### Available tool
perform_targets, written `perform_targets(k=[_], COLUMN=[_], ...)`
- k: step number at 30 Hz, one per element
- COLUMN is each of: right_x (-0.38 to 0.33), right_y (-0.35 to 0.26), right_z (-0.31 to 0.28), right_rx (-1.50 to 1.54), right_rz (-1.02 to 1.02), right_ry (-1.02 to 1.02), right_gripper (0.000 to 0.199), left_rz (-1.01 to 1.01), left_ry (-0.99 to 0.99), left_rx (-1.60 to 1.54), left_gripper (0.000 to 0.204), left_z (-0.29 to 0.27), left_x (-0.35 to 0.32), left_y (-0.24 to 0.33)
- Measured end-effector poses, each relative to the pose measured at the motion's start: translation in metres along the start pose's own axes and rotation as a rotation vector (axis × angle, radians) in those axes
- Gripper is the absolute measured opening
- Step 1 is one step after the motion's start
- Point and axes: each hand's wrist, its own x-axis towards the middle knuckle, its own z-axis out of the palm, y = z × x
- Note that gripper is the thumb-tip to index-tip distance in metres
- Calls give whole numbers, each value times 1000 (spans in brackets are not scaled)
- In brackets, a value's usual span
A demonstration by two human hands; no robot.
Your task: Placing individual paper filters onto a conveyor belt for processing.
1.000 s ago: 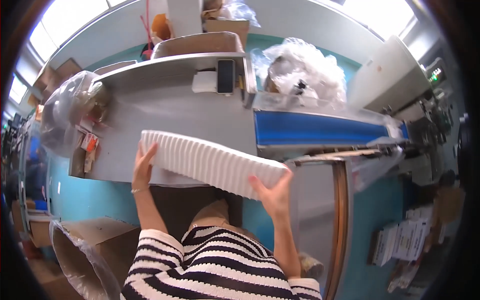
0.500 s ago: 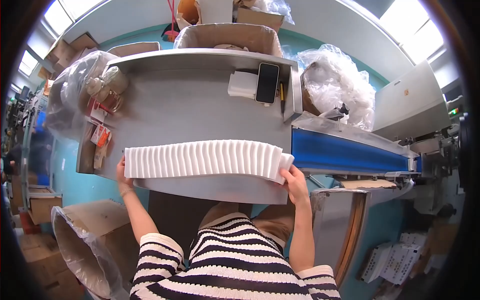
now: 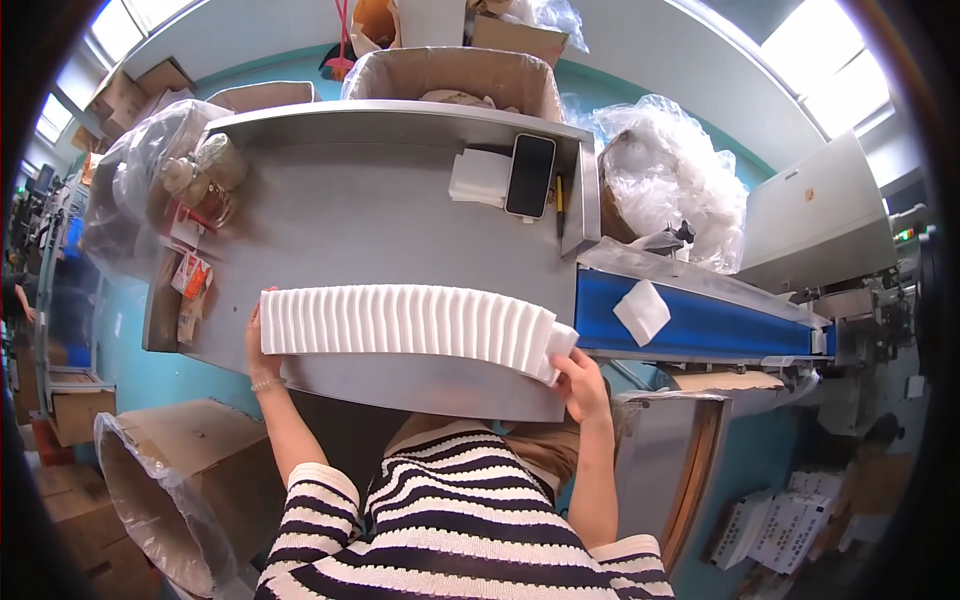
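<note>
A long curved row of white folded pads (image 3: 400, 322), soft like tissue or cloth, stands on edge along the near part of the grey metal table (image 3: 330, 220). My left hand (image 3: 258, 340) presses against the row's left end, its fingers partly hidden behind it. At the right end, my right hand (image 3: 582, 386) grips the last pads between thumb and fingers; one pad there sits askew from the others. Right of the table, a single white pad (image 3: 641, 312) lies on the blue conveyor belt (image 3: 720, 315).
A phone (image 3: 530, 175) lies beside white folded sheets (image 3: 478, 176) and a yellow-black pen (image 3: 560, 206) at the far right. Jars (image 3: 200, 185) stand at the left edge. A lined carton (image 3: 170, 480) sits below left; a bag of white plastic (image 3: 680, 180) stands beyond the belt.
A white pad has appeared on the conveyor belt. The row's left end has shifted right with my left hand, and its right end now bends more toward me. The whole view has shifted slightly.
</note>
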Motion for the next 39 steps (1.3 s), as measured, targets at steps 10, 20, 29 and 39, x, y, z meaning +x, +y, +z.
perform_targets(k=[10,20,29,39], right_x=[8,8,2,0], right_y=[-9,-17,-15,-28], right_z=[38,17,-4,2], right_rx=[-171,75,169,54], right_rz=[-258,-191,-153,-18], right_ry=[144,264,264,2], right_gripper=[45,41,30,33], left_rz=[-207,-246,-261,-240], left_ry=[68,91,69,60], left_rx=[-294,-257,-252,-214], left_gripper=[23,21,19,19], left_z=[25,43,56,68], left_x=[-2,-8,-10,-13], left_y=[-9,-12,-3,-4])
